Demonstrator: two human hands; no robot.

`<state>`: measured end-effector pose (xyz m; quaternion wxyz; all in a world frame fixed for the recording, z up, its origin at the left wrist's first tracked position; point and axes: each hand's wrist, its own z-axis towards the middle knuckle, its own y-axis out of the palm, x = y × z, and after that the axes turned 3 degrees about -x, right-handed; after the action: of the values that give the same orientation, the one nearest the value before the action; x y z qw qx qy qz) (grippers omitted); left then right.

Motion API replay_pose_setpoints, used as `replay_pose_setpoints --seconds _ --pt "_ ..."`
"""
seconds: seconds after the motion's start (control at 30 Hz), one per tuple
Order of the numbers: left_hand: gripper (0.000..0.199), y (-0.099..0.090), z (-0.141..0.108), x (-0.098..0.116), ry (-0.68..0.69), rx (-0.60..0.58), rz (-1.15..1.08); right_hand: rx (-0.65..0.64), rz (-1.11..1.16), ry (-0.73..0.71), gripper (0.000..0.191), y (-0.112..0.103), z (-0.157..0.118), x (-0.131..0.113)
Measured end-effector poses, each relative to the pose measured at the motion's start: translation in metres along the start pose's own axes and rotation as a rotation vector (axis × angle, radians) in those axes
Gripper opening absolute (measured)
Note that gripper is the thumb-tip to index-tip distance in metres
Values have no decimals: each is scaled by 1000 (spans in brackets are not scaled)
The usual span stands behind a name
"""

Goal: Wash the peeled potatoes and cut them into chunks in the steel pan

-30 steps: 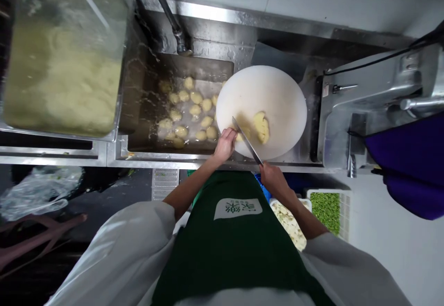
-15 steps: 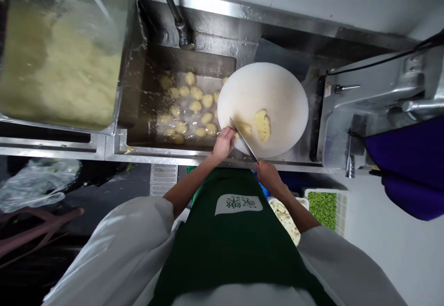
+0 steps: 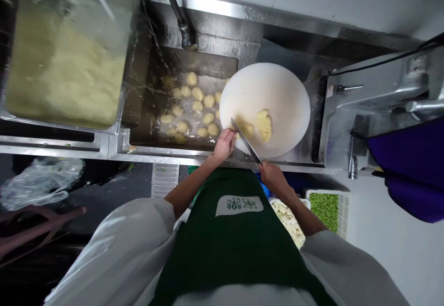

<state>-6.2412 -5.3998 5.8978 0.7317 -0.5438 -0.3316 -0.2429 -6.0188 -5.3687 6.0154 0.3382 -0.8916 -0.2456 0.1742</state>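
Observation:
My right hand (image 3: 272,175) is closed round the handle of a knife (image 3: 247,142), whose blade slants up and to the left over the near left part of a round white cutting board (image 3: 277,79). Under and beside the blade lies a peeled potato (image 3: 247,129), partly covered by the knife. Fingers of my left hand (image 3: 225,144) are bent and pressed against the potato's left end at the board's edge. Just right of it sits a cluster of pale yellow potato slices (image 3: 264,125).
A sink basin (image 3: 215,63) left of the board holds several peeled potatoes (image 3: 197,94). Beyond it, a metal tub (image 3: 120,88) is full of cloudy water and pale pieces. A faucet (image 3: 187,38) hangs over the basin. Below right stands a crate of chopped greens (image 3: 324,209).
The view has shifted slightly. Both hands and the knife stay at nearly the same place over the board, and the splashing water at the tub's edge looks different.

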Motion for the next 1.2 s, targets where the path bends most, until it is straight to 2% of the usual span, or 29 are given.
replay_pose_setpoints --seconds 0.27,0.43,0.6,0.87,1.03,1.2 --pt "34 -1 0 -2 36 -2 36 -33 -17 -3 34 6 2 0" --pt "31 -2 -2 -3 30 4 41 -13 3 -9 38 7 -5 3" --pt "28 -2 -4 -2 56 26 49 -54 -11 3 35 12 3 4" --pt "26 -1 -5 -3 34 29 92 -6 19 -23 35 8 -9 6" --pt "26 -2 -7 -4 48 53 75 -51 2 -10 33 14 5 2" --pt "29 1 -11 -10 54 70 5 -32 14 -27 35 15 10 5"
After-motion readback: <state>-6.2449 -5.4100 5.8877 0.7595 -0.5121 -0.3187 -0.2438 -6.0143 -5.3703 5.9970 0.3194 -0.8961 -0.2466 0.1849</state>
